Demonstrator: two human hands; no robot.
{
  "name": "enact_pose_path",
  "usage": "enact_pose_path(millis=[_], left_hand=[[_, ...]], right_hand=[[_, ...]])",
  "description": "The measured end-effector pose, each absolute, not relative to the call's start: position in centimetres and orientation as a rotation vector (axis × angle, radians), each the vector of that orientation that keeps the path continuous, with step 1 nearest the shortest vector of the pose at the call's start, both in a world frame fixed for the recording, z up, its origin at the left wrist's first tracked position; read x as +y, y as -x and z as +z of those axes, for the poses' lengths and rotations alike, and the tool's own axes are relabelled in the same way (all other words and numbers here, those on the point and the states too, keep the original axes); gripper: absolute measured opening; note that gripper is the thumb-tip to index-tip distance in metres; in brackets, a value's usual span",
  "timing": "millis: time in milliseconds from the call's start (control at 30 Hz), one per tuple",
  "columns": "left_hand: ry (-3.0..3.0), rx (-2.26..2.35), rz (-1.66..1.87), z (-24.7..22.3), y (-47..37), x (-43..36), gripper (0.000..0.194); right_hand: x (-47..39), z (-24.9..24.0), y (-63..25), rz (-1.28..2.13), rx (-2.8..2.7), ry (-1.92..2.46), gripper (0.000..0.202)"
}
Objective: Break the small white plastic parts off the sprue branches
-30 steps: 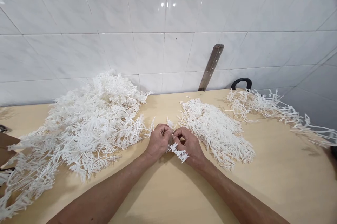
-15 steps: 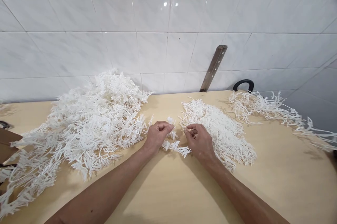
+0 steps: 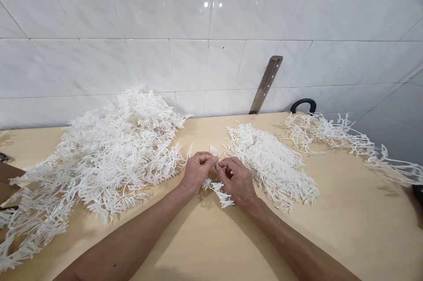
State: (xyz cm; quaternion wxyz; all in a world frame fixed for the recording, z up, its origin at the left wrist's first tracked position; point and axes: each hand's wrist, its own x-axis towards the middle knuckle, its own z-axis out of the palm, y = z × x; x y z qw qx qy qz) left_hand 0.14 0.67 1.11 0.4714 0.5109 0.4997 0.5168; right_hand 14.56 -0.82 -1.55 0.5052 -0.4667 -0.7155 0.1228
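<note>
My left hand [image 3: 198, 171] is closed in a pinch on a small white branched plastic sprig [image 3: 220, 194], whose frilly pieces hang below and between my hands. My right hand [image 3: 238, 180] has its thumb and forefinger pinched close to the left fingertips, at the same sprig; the exact spot it grips is too small to make out. To the left lies a large tangled heap of white branched plastic sprigs [image 3: 122, 153]. Just right of my right hand is a flatter pile of short white plastic pieces [image 3: 271, 162].
Bare white branched stems [image 3: 330, 133] lie at the right back of the wooden table [image 3: 205, 245]. Behind them is a black curved handle [image 3: 303, 105]. A metal strip [image 3: 266, 85] leans against the tiled wall [image 3: 142, 65]. Part of a brown box [image 3: 9, 182] shows at the left edge.
My right hand has moved left, from beside the short-piece pile to the left fingertips. The hanging sprig has swung down slightly. My left hand has stayed almost still.
</note>
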Motion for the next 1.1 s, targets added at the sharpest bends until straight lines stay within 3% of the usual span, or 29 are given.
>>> enact_pose_path(millis=[367, 900, 1100], left_hand=[[-1.377, 1.249, 1.295, 0.7, -0.3, 0.4, 0.019], [-1.421, 1.27, 1.233, 0.3, -0.4, 0.5, 0.022], [-1.435, 1.274, 1.226, 0.0, -0.5, 0.5, 0.021]], right_hand=[[-1.3, -0.8, -14.6, 0.306, -1.767, 1.149, 0.017], [-1.0, -1.2, -14.7, 0.44, -1.7, 1.22, 0.009], [-0.6, -1.6, -14.9, 0.298, -1.817, 1.096, 0.01]])
